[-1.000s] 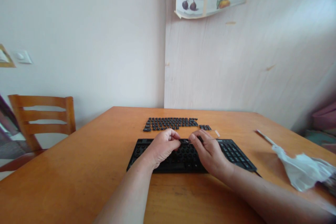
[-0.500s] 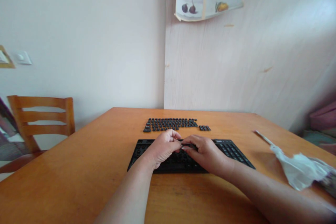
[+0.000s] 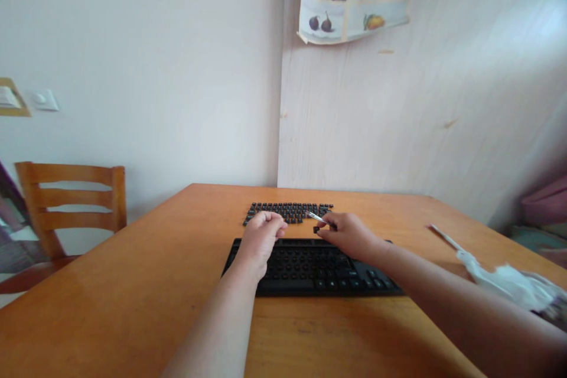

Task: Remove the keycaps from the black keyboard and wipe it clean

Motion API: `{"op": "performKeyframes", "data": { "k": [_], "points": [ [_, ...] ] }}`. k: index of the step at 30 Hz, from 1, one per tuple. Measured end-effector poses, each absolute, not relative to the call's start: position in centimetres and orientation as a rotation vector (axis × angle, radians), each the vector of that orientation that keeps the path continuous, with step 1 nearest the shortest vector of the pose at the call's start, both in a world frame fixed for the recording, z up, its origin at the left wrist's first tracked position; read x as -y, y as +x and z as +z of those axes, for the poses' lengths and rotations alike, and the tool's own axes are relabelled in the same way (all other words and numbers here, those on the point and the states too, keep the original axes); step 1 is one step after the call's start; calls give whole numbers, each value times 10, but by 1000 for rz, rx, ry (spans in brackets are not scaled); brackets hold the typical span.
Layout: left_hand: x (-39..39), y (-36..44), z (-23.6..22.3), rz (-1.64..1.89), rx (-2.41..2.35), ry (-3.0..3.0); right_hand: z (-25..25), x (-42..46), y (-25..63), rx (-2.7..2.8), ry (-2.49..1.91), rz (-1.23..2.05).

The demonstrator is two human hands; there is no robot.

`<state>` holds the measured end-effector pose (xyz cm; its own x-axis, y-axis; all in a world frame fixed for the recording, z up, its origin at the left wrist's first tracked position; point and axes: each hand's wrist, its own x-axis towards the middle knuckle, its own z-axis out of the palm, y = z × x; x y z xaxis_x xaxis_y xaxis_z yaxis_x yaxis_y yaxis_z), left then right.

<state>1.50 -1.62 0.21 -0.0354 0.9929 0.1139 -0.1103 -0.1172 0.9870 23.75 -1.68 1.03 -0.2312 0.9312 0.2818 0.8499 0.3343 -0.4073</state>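
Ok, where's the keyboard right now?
In the head view, the keyboard lies on the table just below centre, nearer the camera than the loose black keycaps.

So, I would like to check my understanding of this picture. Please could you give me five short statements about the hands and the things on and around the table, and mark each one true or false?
1. The right hand holds a thin silvery tool. True.
2. The loose black keycaps lie beyond the far edge of the keyboard. True.
3. The white plastic bag lies to the left of the keyboard. False: it lies to the right.
4. The left hand is spread flat. False: its fingers are curled in.
5. A wooden chair stands on the left side of the table. True.
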Motion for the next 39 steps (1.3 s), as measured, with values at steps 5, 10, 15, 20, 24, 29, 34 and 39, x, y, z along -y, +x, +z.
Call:
{"op": "performKeyframes", "data": {
  "k": [5,10,15,20,24,29,34,39],
  "points": [
    [9,8,0,1452,-1166,1091,0,-32,247,2137,-1722,151],
    [10,8,3,1464,-1183,1072,-12,-60,242,2189,-1768,107],
    [10,8,2,1465,-1190,1085,-17,-71,234,2224,-1809,82],
    [10,8,2,1460,-1195,1100,-20,-76,231,2236,-1833,57],
    [11,9,3,1460,-1202,1112,-19,-76,229,2252,-1839,52],
    [12,10,4,1460,-1209,1125,-18,-76,226,2251,-1850,54],
    [11,9,3,1461,-1212,1135,-17,-75,225,2245,-1841,71],
    [13,10,4,1461,-1217,1146,-15,-73,225,2205,-1823,96]
  ]
}}
